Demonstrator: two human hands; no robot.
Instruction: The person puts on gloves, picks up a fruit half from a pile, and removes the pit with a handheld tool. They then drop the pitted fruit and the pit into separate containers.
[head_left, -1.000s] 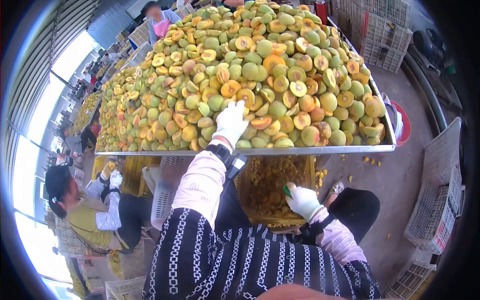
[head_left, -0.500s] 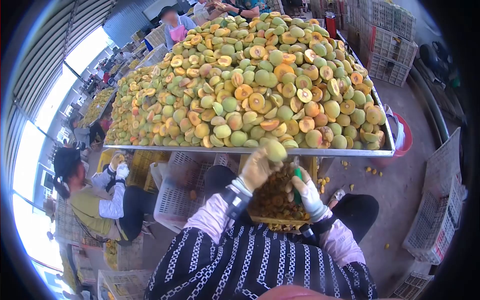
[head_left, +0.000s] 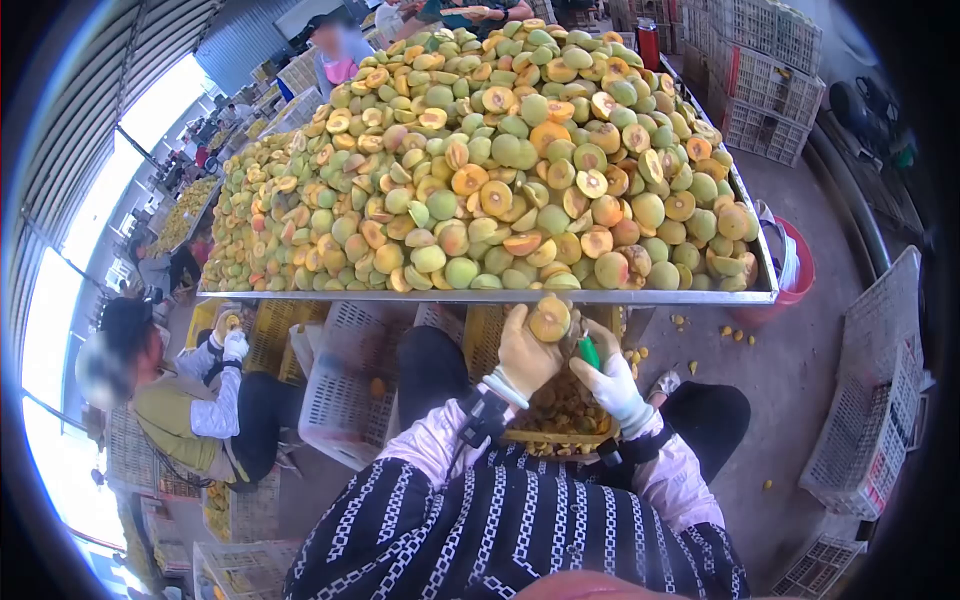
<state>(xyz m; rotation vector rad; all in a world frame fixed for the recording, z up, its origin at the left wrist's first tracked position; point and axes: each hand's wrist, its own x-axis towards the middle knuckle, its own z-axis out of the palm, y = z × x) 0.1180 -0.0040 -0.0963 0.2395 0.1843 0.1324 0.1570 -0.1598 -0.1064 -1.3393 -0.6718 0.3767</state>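
My gloved left hand [head_left: 527, 358] is wrapped round a halved peach [head_left: 550, 321], its cut orange face turned up towards me. Close on its right, my right hand [head_left: 612, 382] in a pale glove grips a green-handled tool [head_left: 588, 352]; the tool's working end is right at the peach's edge and mostly hidden by fingers. Both hands are just below the front rim of a metal table [head_left: 480, 296], which bears a big heap of halved peaches [head_left: 430, 190]. Under the hands stands a yellow crate [head_left: 575, 438] with brownish fruit scraps in it.
A white plastic crate [head_left: 345, 390] stands to the left, near a seated co-worker [head_left: 190, 400]. On the right are a red bucket [head_left: 800, 265], stacked crates [head_left: 770, 90] and another crate [head_left: 865, 440]. Fruit bits [head_left: 738, 332] lie on the floor.
My left hand has turned the peach so its cut face shows, and moved it slightly lower. My right hand has brought the green-handled tool up against it.
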